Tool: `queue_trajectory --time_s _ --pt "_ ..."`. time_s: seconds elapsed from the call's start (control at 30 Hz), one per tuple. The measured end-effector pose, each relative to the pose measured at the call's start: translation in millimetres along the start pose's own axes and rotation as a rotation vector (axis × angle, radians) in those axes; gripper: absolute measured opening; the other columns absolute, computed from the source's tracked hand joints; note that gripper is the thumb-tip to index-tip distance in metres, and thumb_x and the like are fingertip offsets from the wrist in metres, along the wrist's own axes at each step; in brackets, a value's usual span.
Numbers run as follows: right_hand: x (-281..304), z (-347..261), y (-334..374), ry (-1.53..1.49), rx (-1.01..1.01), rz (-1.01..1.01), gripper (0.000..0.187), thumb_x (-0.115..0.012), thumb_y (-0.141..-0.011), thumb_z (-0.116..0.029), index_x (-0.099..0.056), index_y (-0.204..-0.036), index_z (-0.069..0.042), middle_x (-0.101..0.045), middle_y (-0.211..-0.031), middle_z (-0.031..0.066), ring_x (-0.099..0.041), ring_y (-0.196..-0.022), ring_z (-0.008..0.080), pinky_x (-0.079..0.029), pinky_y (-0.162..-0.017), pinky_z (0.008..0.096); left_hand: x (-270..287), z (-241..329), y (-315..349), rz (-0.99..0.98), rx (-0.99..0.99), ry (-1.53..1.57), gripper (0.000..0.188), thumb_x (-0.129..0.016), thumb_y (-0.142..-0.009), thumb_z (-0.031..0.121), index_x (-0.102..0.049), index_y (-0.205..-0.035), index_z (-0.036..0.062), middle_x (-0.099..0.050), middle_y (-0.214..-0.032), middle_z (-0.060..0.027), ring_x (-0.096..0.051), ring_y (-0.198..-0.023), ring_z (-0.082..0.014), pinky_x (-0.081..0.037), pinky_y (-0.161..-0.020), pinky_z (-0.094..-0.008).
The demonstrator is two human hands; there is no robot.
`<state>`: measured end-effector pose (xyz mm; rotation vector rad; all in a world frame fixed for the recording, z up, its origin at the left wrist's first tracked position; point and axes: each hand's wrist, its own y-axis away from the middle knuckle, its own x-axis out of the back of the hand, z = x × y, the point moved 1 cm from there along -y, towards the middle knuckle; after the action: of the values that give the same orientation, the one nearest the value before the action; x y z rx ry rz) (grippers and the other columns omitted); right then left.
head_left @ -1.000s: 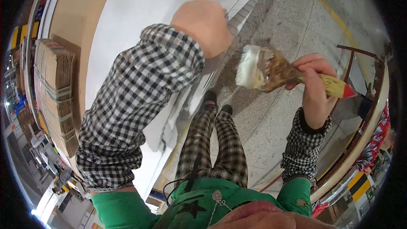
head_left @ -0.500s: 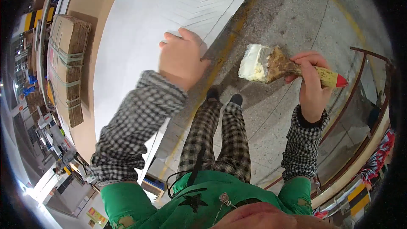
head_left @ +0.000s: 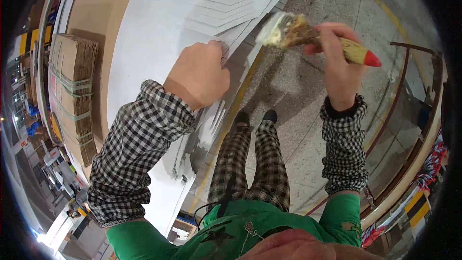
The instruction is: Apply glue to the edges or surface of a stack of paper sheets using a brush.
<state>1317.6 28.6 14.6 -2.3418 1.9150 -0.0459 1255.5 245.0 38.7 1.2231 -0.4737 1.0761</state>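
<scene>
Between the hands (head_left: 199, 74) (head_left: 339, 60), white-coated brush bristles (head_left: 272, 31)

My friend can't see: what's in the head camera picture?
A person's right hand holds a wide brush with whitish bristles; the curled left hand is over white sheets. A tied brown bundle lies farther left.

Factory workshop, yellow-lined speckled floor (head_left: 303, 130), strapped cardboard bundle (head_left: 72, 91), hazard-striped panel (head_left: 417, 209)
</scene>
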Motion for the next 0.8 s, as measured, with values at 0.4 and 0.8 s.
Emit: queue_trajectory --time_s 0.4,0.8 --pt "-29 -18 25 0.105 -0.09 -0.058 0.004 -0.056 -0.083 -0.004 -0.056 -0.084 -0.001 -0.058 -0.073 0.0031 -0.058 -0.063 0.0104 -0.048 -0.057 0.0226 10 -9 15 0.0 -0.044 0.018 0.022 -0.055 -0.072 0.011 -0.052 -0.08 -0.0092 -0.056 -0.072 -0.0275 -0.056 -0.074 -0.0421 -0.046 -0.068 -0.0455" --pt "-42 -21 39 0.145 -0.053 -0.083 0.004 -0.058 -0.077 0.001 -0.056 -0.08 0.0 -0.058 -0.079 0.008 -0.056 -0.067 0.0126 -0.045 -0.06 0.0238 9 -10 13 0.032 -0.106 -0.014 0.021 -0.055 -0.071 0.012 -0.054 -0.074 -0.0084 -0.056 -0.073 -0.0269 -0.055 -0.074 -0.0424 -0.046 -0.067 -0.0455"
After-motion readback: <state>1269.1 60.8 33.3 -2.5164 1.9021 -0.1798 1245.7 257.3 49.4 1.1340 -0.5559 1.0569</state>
